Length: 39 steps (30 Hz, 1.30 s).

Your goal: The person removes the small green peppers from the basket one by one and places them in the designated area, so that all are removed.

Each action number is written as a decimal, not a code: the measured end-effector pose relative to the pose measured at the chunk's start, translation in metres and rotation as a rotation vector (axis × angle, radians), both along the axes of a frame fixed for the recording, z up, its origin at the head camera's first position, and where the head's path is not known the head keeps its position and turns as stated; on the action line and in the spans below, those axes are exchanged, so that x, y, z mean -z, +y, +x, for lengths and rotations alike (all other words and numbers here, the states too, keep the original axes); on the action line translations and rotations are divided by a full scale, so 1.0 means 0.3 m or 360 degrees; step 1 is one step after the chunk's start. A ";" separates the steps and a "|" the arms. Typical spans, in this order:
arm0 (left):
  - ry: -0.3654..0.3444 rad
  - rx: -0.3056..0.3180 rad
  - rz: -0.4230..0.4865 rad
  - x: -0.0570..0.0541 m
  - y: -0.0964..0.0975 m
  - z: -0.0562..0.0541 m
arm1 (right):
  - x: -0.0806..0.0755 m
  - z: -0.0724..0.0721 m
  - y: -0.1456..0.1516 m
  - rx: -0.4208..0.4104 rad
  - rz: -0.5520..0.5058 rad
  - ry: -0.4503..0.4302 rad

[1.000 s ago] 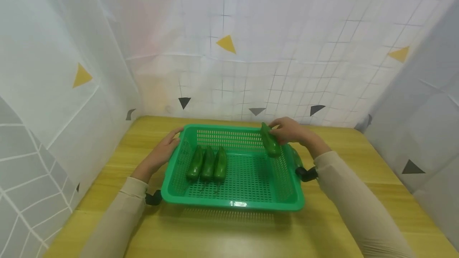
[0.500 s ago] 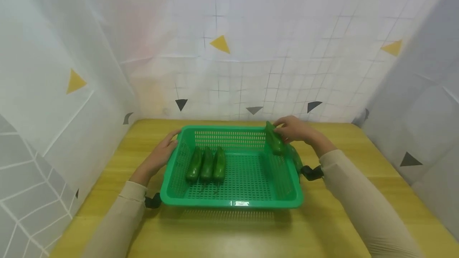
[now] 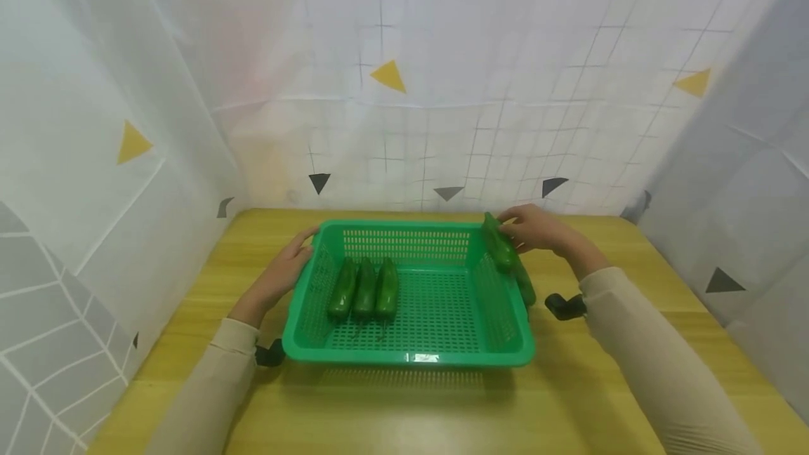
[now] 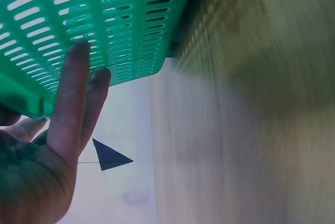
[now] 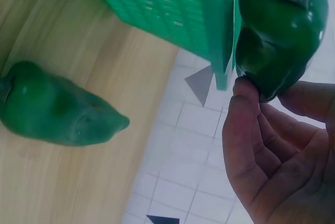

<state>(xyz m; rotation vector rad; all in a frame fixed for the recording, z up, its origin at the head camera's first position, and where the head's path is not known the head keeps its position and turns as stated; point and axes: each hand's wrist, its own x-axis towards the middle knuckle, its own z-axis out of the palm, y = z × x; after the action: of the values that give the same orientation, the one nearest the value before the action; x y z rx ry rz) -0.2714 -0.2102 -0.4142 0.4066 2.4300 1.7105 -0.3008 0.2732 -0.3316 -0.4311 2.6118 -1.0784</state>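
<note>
Three dark green peppers (image 3: 365, 293) lie side by side in the left part of a green plastic basket (image 3: 404, 358). My left hand (image 3: 281, 274) rests against the basket's left side near the far corner; in the left wrist view, two straight fingers (image 4: 73, 98) touch the slotted outer wall. At the far right corner, my right hand (image 3: 536, 229) pinches another green pepper (image 3: 499, 244) by its tip, between thumb and fingers. That pepper hangs tilted over the right rim. Below it, outside the basket, a further pepper (image 5: 57, 106) lies on the table.
The basket stands on a yellowish wooden table (image 3: 404, 413). A white patterned sheet (image 3: 404, 139) hangs behind the table, and similar sheets flank both sides. Black wrist mounts (image 3: 564, 306) show beside both sleeves.
My right hand has carried its pepper rightward, from inside the basket's right end to over the right rim. The left hand stays at the basket's left side, and the three peppers lie unchanged.
</note>
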 end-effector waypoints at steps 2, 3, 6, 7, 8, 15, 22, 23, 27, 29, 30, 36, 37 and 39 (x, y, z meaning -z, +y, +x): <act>0.0000 -0.0006 -0.0010 0.002 -0.003 -0.001 | 0.003 -0.002 0.012 0.0006 0.0002 0.0005; -0.0001 -0.0008 -0.0013 0.003 -0.004 0.000 | 0.006 -0.003 0.019 0.0007 0.0009 0.0006; -0.0005 -0.0003 -0.0015 0.006 -0.004 0.001 | 0.015 -0.002 0.041 0.0021 0.0010 -0.0012; -0.0004 -0.0003 -0.0013 0.006 -0.004 0.002 | 0.021 -0.004 0.053 0.0021 0.0009 -0.0019; -0.0003 0.0000 -0.0009 0.007 -0.003 0.002 | 0.025 -0.003 0.062 0.0029 0.0007 -0.0024; 0.0003 0.0025 0.0004 0.003 -0.002 -0.003 | 0.051 0.011 0.122 0.0055 -0.0034 -0.0059; 0.0003 0.0013 0.0001 -0.008 -0.008 -0.003 | 0.099 0.011 0.161 0.0079 -0.0055 -0.0048; 0.0002 0.0010 -0.0002 -0.007 -0.009 -0.003 | 0.107 0.010 0.165 0.0081 -0.0053 -0.0052; -0.0002 0.0013 0.0004 -0.003 -0.006 -0.003 | 0.122 0.015 0.177 0.0106 0.0014 -0.0086; 0.0003 0.0018 0.0008 -0.001 -0.003 -0.003 | 0.125 0.021 0.178 0.0135 0.0040 -0.0099; 0.0007 0.0014 0.0007 -0.001 -0.002 -0.003 | 0.127 0.023 0.182 0.0134 0.0055 -0.0094; 0.0010 0.0022 0.0010 -0.007 0.001 0.001 | 0.143 0.030 0.203 0.0147 0.0095 -0.0084; 0.0006 0.0024 0.0011 -0.006 0.002 0.001 | 0.148 0.031 0.205 0.0155 0.0095 -0.0089; 0.0007 0.0023 0.0009 -0.005 0.004 0.000 | 0.161 0.033 0.215 0.0155 0.0096 -0.0089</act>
<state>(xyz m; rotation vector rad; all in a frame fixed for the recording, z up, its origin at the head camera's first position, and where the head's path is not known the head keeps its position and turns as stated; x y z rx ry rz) -0.2715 -0.2089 -0.4128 0.4282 2.4200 1.7125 -0.2910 0.3376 -0.3798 -0.2588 2.6319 -1.0229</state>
